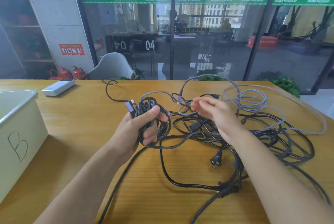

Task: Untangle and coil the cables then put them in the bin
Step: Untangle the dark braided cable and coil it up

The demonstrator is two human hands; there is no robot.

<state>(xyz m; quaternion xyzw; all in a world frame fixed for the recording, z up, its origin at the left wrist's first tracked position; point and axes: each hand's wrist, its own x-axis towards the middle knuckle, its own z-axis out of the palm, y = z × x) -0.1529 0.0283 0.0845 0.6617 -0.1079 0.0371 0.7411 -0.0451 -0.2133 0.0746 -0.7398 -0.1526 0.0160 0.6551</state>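
My left hand (144,127) curls its fingers round the braided coil (153,115) to keep the loops together — right hand (215,115) fingers loose, empty, beside the tangle (262,133).

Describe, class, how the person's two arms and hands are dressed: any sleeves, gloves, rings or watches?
Both forearms are bare as far as the picture's lower edge, with no sleeve in view. The left hand and the right hand wear no gloves, and no ring, watch or bracelet shows.
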